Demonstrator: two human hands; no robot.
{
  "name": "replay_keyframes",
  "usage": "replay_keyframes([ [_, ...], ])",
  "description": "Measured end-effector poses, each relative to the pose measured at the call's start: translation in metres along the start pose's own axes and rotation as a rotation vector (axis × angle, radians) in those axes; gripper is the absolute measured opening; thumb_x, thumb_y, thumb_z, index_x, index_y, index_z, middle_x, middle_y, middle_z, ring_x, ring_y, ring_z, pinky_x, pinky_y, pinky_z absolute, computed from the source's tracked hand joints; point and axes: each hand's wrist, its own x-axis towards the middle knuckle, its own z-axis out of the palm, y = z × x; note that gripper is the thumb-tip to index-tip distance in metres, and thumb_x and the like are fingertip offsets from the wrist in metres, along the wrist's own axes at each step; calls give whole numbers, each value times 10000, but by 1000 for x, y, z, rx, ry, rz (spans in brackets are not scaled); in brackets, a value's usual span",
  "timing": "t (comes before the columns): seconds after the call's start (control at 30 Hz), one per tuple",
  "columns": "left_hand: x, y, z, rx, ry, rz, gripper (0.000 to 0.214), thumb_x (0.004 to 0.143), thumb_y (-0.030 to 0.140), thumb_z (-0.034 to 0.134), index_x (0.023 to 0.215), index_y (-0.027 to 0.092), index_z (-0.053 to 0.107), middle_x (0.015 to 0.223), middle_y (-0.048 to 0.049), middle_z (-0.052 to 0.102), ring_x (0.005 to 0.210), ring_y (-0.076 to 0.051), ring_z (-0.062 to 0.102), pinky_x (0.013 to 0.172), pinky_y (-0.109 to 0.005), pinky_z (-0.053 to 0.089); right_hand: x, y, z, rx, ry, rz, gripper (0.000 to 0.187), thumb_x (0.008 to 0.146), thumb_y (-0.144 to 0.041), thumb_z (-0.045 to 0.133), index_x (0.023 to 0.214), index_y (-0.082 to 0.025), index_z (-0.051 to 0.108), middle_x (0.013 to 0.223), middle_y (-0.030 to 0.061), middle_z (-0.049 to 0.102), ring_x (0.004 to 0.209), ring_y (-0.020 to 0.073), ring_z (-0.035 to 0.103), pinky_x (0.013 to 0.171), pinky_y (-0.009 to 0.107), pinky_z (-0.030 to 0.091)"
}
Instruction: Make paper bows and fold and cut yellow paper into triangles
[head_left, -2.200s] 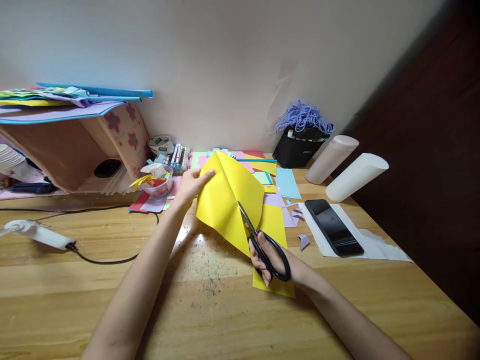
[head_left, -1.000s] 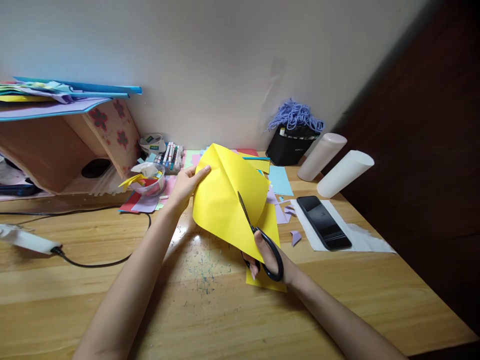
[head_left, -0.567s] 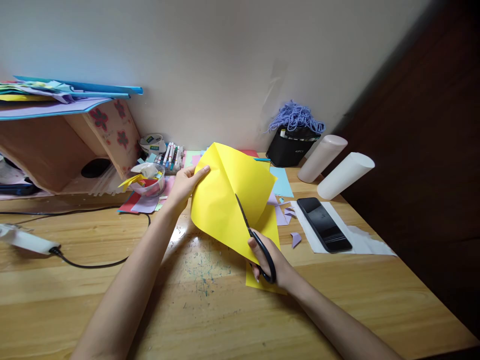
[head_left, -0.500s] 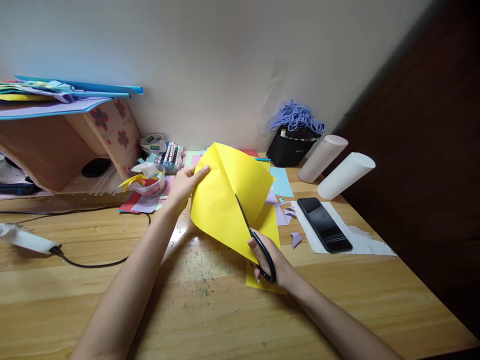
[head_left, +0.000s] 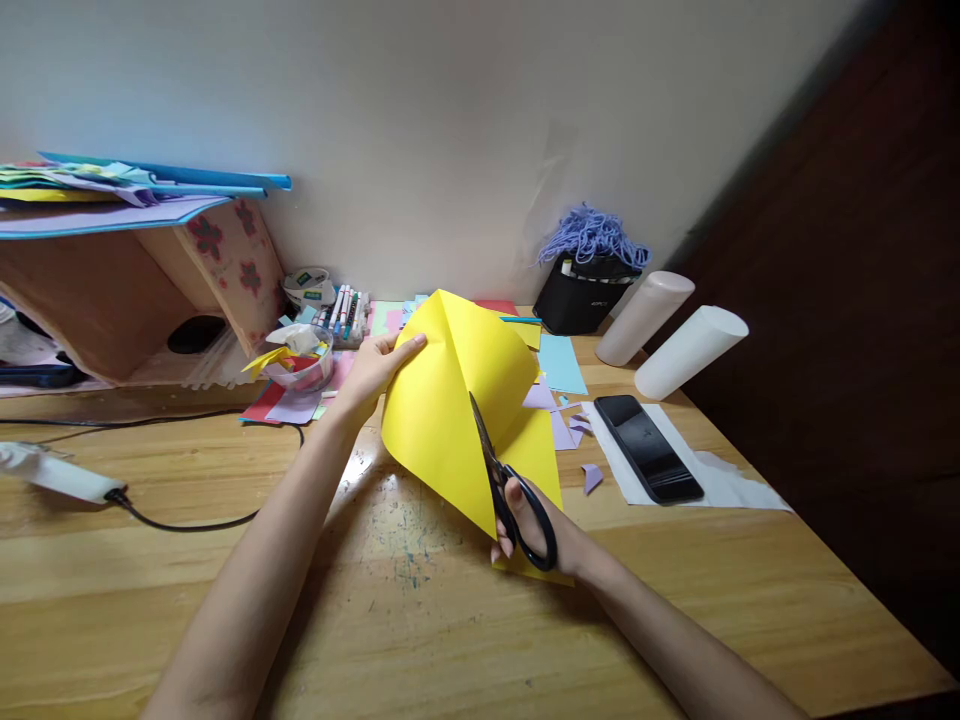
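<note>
My left hand [head_left: 381,372] pinches the upper left edge of a yellow sheet of paper [head_left: 427,420], thumb on top and fingers behind it. A crease runs down the sheet from its top corner, and its right part curls away. In my right hand [head_left: 536,525] is a pair of black-handled scissors [head_left: 499,465], my thumb through one loop. The blades stand apart at the cut in the sheet, one in front and the other mostly hidden. Beneath, a second yellow sheet [head_left: 538,460] lies on the table.
To the right, a black phone [head_left: 649,450] rests on white paper, with two pale cylinders [head_left: 690,350] behind. A black pouch [head_left: 581,295] topped with purple yarn stands by the wall. Purple scraps [head_left: 592,478], a tub of scraps [head_left: 300,370] and a corded white device [head_left: 64,475] lie around.
The scissor blades have opened wider. The yellow sheet's right part curls inward more, and its lower corner has shifted left. My left hand keeps its hold.
</note>
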Motion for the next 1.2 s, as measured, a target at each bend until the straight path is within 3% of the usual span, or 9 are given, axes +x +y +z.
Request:
replay_keyframes([
  [0.33, -2, -2, 6, -28, -68, -9, 390, 641, 489, 697, 826, 147, 659, 784, -38, 695, 627, -135, 616, 556, -203, 450, 2, 5, 1, 52, 61, -10, 759, 505, -909, 319, 770, -199, 375, 485, -85, 405, 359, 77, 461, 408, 217, 453],
  [0.67, -4, 4, 9, -27, -69, 20, 369, 662, 469, 690, 822, 140, 647, 786, -35, 688, 625, -118, 601, 553, -186, 438, 1, 7, 1, -102, 148, -98, 690, 631, -858, 298, 786, -194, 403, 480, -66, 409, 357, 92, 470, 344, 188, 379],
  [1.2, -4, 4, 7, -15, -60, 20, 358, 664, 476, 685, 803, 148, 649, 777, -33, 690, 602, -113, 597, 521, -179, 428, 2, 21, -2, -58, 152, -86, 572, 719, -765, 372, 761, -195, 395, 474, -92, 383, 327, 58, 432, 311, 147, 364],
])
